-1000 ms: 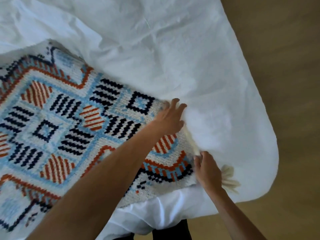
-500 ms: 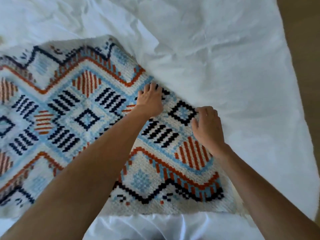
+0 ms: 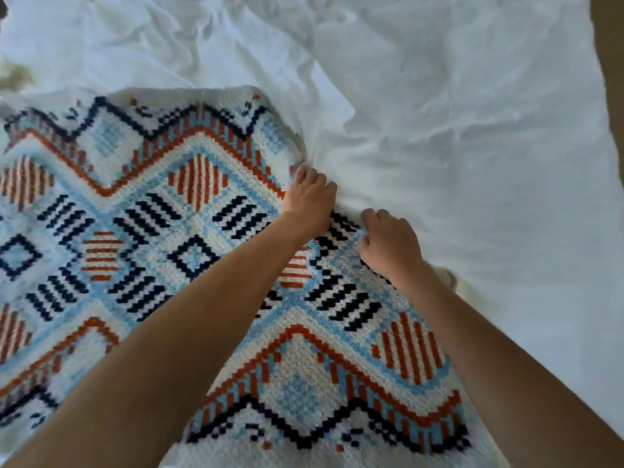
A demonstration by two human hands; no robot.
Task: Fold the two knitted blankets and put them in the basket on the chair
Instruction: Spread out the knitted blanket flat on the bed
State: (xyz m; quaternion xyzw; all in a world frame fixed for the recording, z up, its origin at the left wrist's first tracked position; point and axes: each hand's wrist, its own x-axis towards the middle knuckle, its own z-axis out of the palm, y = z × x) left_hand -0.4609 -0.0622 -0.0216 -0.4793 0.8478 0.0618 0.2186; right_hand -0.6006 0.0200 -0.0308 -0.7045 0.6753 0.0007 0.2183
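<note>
A knitted blanket (image 3: 162, 231) with blue, orange and dark navy diamond patterns on white lies spread flat over the left and lower part of the view. My left hand (image 3: 309, 197) is at the blanket's right edge, its fingers curled down over the border. My right hand (image 3: 388, 244) is a little lower along the same edge, with its fingers curled around the border. Both forearms reach across the blanket from below. A cream tassel (image 3: 445, 276) peeks out beside my right wrist. No second blanket, basket or chair is in view.
A crumpled white bed sheet (image 3: 456, 136) covers the bed under and beyond the blanket. Brown floor (image 3: 611, 62) shows along the far right edge. A blurred olive patch (image 3: 15, 76) sits at the left edge.
The view has shifted so the blanket fills more of the frame. Both hands moved from lying on the pattern to the blanket's right edge, and their fingers curled there.
</note>
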